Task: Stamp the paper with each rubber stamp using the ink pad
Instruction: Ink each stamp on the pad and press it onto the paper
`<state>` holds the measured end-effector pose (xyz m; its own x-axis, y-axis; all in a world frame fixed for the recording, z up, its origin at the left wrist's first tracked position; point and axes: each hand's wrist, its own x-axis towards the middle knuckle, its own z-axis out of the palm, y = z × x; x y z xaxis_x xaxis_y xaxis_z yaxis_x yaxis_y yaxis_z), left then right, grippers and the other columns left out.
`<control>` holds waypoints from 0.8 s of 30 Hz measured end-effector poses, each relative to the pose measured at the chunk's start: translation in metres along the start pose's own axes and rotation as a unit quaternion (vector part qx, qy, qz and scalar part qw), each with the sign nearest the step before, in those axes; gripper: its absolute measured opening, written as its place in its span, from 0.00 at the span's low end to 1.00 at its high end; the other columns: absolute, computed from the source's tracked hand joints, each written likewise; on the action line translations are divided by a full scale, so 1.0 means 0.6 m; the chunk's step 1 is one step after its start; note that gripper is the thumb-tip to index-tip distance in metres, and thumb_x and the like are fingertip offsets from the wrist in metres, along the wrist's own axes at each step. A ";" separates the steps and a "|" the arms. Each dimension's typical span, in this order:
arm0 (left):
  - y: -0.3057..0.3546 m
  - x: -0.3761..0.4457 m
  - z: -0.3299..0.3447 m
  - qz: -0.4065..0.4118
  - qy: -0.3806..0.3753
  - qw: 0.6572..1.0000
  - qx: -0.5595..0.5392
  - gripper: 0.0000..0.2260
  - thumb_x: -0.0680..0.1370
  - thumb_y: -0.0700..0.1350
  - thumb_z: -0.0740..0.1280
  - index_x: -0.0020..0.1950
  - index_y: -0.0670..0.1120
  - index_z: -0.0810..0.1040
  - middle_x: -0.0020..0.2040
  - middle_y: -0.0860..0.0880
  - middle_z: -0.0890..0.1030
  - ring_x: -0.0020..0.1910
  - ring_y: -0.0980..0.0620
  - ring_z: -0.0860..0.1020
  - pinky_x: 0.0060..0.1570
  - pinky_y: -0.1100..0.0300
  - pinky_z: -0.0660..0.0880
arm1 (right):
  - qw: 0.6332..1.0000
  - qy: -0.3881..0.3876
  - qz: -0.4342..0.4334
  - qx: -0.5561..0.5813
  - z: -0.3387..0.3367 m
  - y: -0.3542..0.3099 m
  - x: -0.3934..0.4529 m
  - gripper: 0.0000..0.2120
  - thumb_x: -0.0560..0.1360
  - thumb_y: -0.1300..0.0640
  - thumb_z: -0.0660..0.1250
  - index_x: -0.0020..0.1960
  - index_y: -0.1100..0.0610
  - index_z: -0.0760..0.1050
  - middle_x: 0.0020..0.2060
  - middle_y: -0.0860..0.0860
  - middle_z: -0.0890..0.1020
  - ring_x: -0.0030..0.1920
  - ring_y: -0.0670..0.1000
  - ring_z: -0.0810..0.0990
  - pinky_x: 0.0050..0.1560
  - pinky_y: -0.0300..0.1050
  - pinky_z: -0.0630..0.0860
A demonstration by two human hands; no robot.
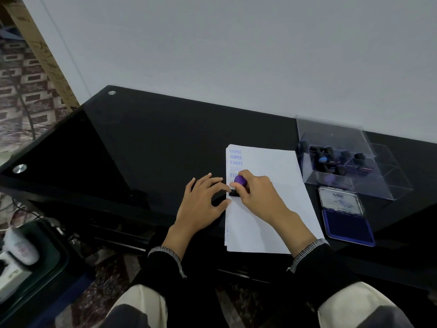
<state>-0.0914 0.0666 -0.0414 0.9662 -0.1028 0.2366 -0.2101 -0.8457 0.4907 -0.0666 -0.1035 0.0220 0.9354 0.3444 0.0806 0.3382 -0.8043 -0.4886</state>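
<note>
A white sheet of paper point(267, 209) lies on the black glass table point(146, 147), with a column of blue "SAMPLE" prints down its left edge. My right hand point(257, 195) grips a purple-topped rubber stamp point(240, 183) and holds it down on the paper's left edge below the prints. My left hand point(203, 200) lies flat beside it, fingers spread, fingertips touching the paper's left border. An open blue ink pad point(347, 223) sits right of the paper, its lid point(339, 200) folded back.
A clear plastic box point(340, 159) holding several dark-handled stamps stands behind the ink pad at the right, its lid up. A white wall runs behind the table. Left of the table are patterned carpet, a cardboard box point(40, 50) and a dark bin point(35, 261).
</note>
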 end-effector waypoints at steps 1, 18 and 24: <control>0.000 0.000 -0.001 0.002 -0.001 1.000 -0.001 0.11 0.77 0.59 0.64 0.59 0.63 0.75 0.70 0.61 0.70 0.75 0.57 0.58 0.75 0.51 0.47 | 1.000 0.000 -0.001 0.002 0.000 0.000 0.000 0.18 0.79 0.49 0.62 0.65 0.57 0.69 0.58 0.54 0.79 0.46 0.50 0.78 0.47 0.38 0.76; 0.000 -0.001 0.001 0.002 -0.005 1.000 0.018 0.23 0.74 0.65 0.55 0.65 0.59 0.72 0.71 0.62 0.68 0.76 0.59 0.55 0.76 0.51 0.47 | 0.998 0.043 -0.020 0.030 0.012 0.006 -0.010 0.16 0.79 0.50 0.62 0.62 0.57 0.71 0.51 0.53 0.81 0.41 0.47 0.76 0.44 0.37 0.75; 0.001 -0.001 0.001 -0.001 -0.015 1.000 0.020 0.25 0.73 0.66 0.53 0.67 0.59 0.71 0.74 0.61 0.65 0.77 0.59 0.54 0.76 0.50 0.46 | 0.999 0.032 -0.009 0.037 0.010 0.005 0.002 0.16 0.79 0.50 0.62 0.63 0.57 0.70 0.54 0.54 0.80 0.41 0.47 0.76 0.40 0.31 0.72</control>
<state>-0.0922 0.0658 -0.0416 0.9708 -0.1158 0.2099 -0.2021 -0.8664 0.4566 -0.0649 -0.1025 0.0152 0.9346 0.3254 0.1436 0.3487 -0.7590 -0.5499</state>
